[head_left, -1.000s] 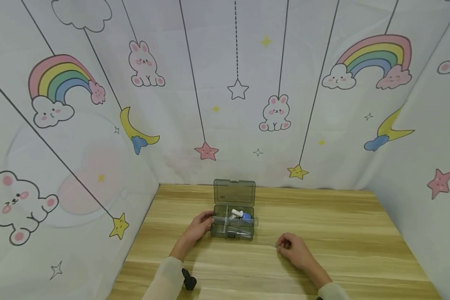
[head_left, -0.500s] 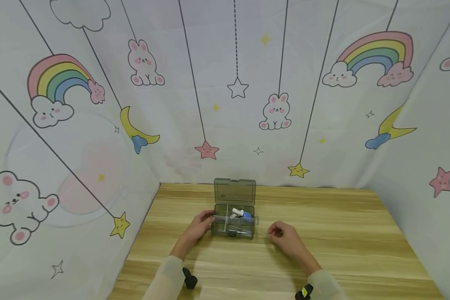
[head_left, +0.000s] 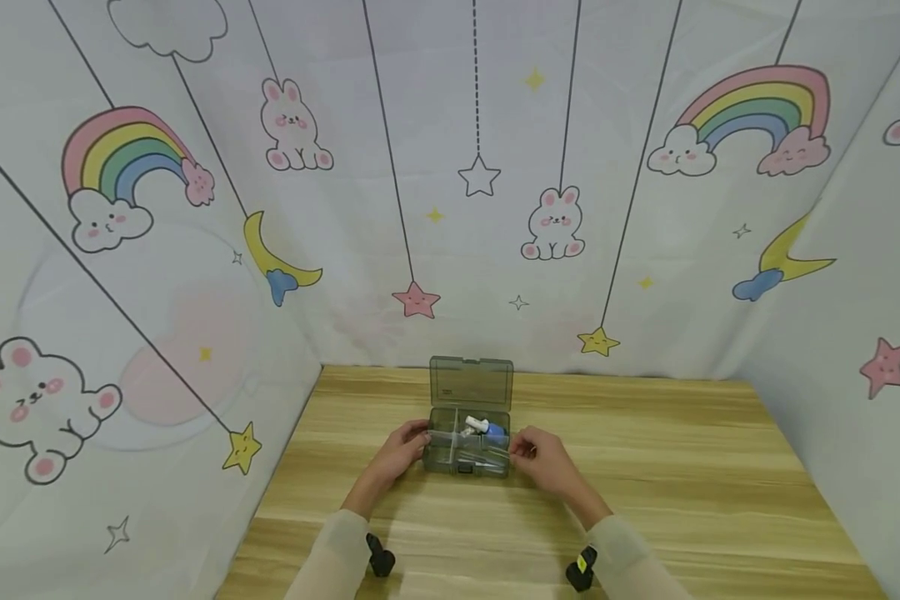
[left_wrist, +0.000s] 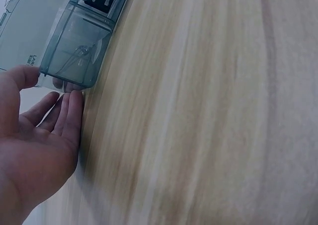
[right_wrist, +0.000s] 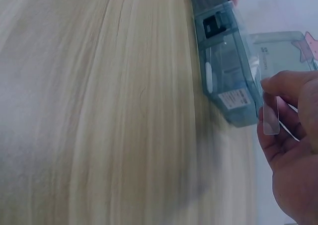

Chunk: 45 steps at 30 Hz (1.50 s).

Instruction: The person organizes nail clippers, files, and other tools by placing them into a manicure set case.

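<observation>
A dark translucent compartment box (head_left: 438,467) sits on the table, its hinged lid (head_left: 471,383) raised. My left hand (head_left: 399,454) holds its left end, the thumb at the upper edge and the other fingers against the side wall, as the left wrist view shows. At the right end, my right hand (head_left: 546,460) pinches a flat clear plastic strip (right_wrist: 271,119) between thumb and fingers. The strip reaches over the box's right edge. A white piece (head_left: 476,424) and a blue item (head_left: 495,431) lie in the back right compartment. Thin items lie in the front right one.
The wood-grain table (head_left: 645,467) stretches to both sides of the box and in front of it. A printed cloth (head_left: 480,250) with rabbits, stars and rainbows hangs behind and at both sides. Black wrist devices (head_left: 380,557) are worn at both sleeves.
My right hand has moved left and away from me, bringing the clear strip from the table at the right to the box's right edge. My left hand and the box stay put.
</observation>
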### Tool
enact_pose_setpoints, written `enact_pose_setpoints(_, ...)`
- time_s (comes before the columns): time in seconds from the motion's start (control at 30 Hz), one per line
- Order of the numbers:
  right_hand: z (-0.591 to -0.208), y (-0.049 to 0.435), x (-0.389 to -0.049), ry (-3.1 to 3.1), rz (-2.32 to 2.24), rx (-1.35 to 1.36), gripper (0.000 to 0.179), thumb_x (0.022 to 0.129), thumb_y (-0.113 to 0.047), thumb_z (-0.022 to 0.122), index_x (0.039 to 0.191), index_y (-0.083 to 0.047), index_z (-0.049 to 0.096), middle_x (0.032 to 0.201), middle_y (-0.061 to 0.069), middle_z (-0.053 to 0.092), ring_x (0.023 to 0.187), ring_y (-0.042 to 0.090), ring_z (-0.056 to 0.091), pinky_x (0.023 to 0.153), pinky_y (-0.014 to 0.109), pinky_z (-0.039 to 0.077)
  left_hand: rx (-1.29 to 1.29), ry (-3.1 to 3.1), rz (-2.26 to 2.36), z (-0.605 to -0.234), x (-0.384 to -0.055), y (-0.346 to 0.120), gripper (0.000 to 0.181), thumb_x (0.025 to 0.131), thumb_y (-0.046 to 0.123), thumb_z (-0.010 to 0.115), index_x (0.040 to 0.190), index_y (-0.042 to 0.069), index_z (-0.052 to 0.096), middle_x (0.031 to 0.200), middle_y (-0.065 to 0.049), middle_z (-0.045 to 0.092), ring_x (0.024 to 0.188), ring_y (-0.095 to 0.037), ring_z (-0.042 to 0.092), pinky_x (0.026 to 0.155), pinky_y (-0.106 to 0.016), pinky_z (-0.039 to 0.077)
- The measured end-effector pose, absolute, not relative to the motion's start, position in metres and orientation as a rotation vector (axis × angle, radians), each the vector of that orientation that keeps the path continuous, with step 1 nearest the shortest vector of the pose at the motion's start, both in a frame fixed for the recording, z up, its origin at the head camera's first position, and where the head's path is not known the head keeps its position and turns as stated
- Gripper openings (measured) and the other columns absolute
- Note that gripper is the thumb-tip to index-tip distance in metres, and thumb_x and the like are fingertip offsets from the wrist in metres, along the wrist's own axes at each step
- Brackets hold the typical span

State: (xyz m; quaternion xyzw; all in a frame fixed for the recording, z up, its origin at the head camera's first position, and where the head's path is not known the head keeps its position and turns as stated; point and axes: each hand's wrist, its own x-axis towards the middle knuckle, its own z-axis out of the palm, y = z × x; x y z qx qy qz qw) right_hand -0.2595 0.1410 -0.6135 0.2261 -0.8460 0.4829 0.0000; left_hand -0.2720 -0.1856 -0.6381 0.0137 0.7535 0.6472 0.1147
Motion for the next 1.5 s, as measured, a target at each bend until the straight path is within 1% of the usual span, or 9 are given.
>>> enact_pose_setpoints(0.23,-0.606,0.120,-0.268,-2.650,1.414,0.829,0.012,0.093,0.002,0.076,0.091,-0.008,0.071,0.087,-0.002,0.063,0.077,0.008,0.058,0.067,0.028,0.054,0.043,2.213,1.887,-0.637,-0.273,-0.185,0.049,0.112,0.018,0.054,0.155,-0.004,0.045,0.154,-0.027,0.050,0.141,-0.043,0.049,0.112,-0.056,0.046)
enact_pose_setpoints(0.4,-0.600,0.106,-0.268,-2.675,1.327,0.877,0.013,0.094,0.001,0.075,0.089,-0.011,0.070,0.086,-0.003,0.060,0.076,0.008,0.056,0.065,0.027,0.053,0.037,2.217,1.888,-0.637,-0.273,-0.186,0.049,0.112,0.016,0.054,0.155,-0.005,0.045,0.154,-0.027,0.050,0.141,-0.042,0.050,0.112,-0.056,0.046)
enact_pose_setpoints(0.6,-0.598,0.094,-0.270,-2.736,1.324,0.866,0.012,0.096,-0.002,0.075,0.091,-0.012,0.070,0.088,-0.004,0.060,0.077,0.009,0.056,0.068,0.028,0.053,0.040,2.219,1.878,-0.635,-0.273,-0.185,0.049,0.112,0.018,0.054,0.155,-0.005,0.046,0.152,-0.026,0.051,0.139,-0.041,0.051,0.110,-0.055,0.048)
enact_pose_setpoints(0.97,-0.607,0.085,-0.272,-2.768,1.376,0.831,0.006,0.095,-0.001,0.076,0.094,-0.004,0.071,0.089,-0.004,0.063,0.078,0.009,0.059,0.068,0.028,0.054,0.035,2.211,1.890,-0.638,-0.275,-0.186,0.049,0.112,0.017,0.056,0.155,-0.004,0.047,0.151,-0.024,0.054,0.138,-0.038,0.052,0.110,-0.054,0.049)
enact_pose_setpoints(1.2,-0.610,0.084,-0.273,-2.778,1.359,0.802,0.008,0.095,-0.001,0.077,0.093,-0.007,0.072,0.089,-0.004,0.063,0.077,0.009,0.059,0.068,0.027,0.054,0.042,2.215,1.883,-0.639,-0.272,-0.186,0.049,0.112,0.019,0.056,0.155,-0.003,0.046,0.151,-0.024,0.054,0.138,-0.039,0.053,0.110,-0.055,0.048)
enact_pose_setpoints(1.3,-0.611,0.084,-0.272,-2.783,1.363,0.800,0.007,0.095,-0.003,0.077,0.094,-0.008,0.072,0.090,-0.004,0.064,0.078,0.009,0.059,0.069,0.028,0.055,0.043,2.218,1.877,-0.639,-0.271,-0.186,0.050,0.112,0.020,0.056,0.155,-0.003,0.046,0.151,-0.024,0.053,0.138,-0.040,0.052,0.110,-0.055,0.048)
enact_pose_setpoints(1.4,-0.609,0.085,-0.271,-2.786,1.396,0.787,0.005,0.097,-0.006,0.077,0.100,-0.007,0.073,0.093,-0.005,0.065,0.082,0.009,0.061,0.073,0.029,0.056,0.036,2.214,1.881,-0.638,-0.272,-0.186,0.050,0.112,0.020,0.056,0.156,-0.002,0.046,0.151,-0.024,0.053,0.139,-0.039,0.052,0.110,-0.055,0.048)
enact_pose_setpoints(1.5,-0.606,0.087,-0.271,-2.778,1.436,0.781,0.008,0.099,-0.008,0.075,0.107,-0.005,0.074,0.097,-0.005,0.066,0.086,0.010,0.063,0.076,0.030,0.056,0.034,2.208,1.885,-0.638,-0.273,-0.186,0.050,0.112,0.021,0.056,0.156,-0.002,0.046,0.151,-0.024,0.053,0.139,-0.039,0.052,0.111,-0.054,0.048)
